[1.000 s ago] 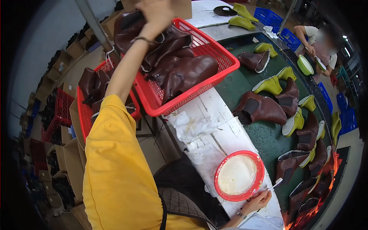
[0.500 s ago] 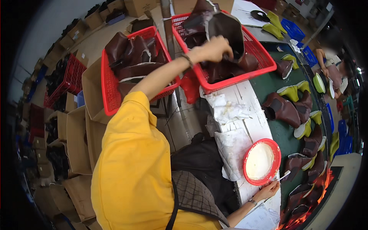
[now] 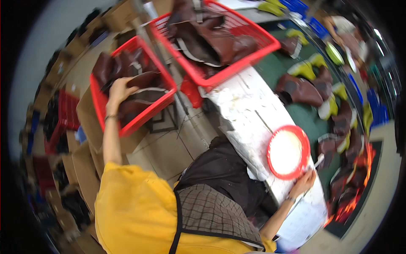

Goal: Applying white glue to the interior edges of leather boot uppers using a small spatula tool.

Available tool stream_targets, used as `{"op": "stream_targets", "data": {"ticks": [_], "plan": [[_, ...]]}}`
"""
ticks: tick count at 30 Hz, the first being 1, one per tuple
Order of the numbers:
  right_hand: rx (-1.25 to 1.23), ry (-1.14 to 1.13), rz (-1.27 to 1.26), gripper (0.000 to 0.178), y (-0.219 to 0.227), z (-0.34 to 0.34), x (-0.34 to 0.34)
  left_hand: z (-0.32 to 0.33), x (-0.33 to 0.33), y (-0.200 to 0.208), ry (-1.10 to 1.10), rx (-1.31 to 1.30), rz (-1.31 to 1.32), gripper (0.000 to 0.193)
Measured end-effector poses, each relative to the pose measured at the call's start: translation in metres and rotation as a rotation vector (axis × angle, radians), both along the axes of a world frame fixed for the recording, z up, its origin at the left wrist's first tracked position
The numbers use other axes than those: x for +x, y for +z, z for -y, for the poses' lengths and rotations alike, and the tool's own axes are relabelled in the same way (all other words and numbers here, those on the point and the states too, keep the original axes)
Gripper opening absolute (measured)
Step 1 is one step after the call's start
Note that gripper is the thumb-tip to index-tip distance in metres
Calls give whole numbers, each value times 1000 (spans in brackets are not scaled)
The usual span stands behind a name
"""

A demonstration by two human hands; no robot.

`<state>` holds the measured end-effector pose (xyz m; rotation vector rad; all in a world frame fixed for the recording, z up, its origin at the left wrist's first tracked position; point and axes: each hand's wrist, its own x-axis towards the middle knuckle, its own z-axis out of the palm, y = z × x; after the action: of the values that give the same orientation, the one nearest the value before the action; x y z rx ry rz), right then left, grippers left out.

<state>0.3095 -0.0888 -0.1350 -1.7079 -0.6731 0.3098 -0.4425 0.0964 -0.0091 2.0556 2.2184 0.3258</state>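
Note:
My left hand reaches into the left red basket, thumb and forefinger apart against the brown leather boot uppers with pale edges; some fingertips are hidden. My right hand rests by the white bench's edge, closed round a thin-handled brush with a whitish head. Just beyond this hand stands a red bowl of creamy white paste. More brown boot uppers lie heaped in the right red basket.
A white-topped bench carries the bowl and a sheet of paper. Beside it, brown boots on yellow-green lasts line a green surface. Cardboard boxes stand at left. Another person works at far right.
My left hand has moved from the right basket to the left one. The boot upper formerly upright beneath it now lies in the right basket. The view has turned; my right hand keeps the brush.

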Motion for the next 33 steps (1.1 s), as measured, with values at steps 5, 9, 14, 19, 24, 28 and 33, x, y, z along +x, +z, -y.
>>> {"op": "stream_targets", "data": {"ticks": [5,9,14,19,24,28,33], "plan": [[7,0,-6,23,-13,-5,13,21,-52,36,174,647,-90,34],[56,-29,-47,24,-17,-4,17,15,-26,101,248,1059,150,39],[176,76,-299,24,12,4,18,39,145,158,-267,704,460,25],[-8,155,201,20,72,2,-7,15,279,152,-756,194,407,28],[-172,171,449,14,114,1,-37,7,368,132,-789,536,124,47],[-71,192,447,15,103,-8,-39,-9,425,35,-718,388,-347,70],[-74,80,-32,24,53,-3,8,-23,459,8,-940,38,82,81]]}}
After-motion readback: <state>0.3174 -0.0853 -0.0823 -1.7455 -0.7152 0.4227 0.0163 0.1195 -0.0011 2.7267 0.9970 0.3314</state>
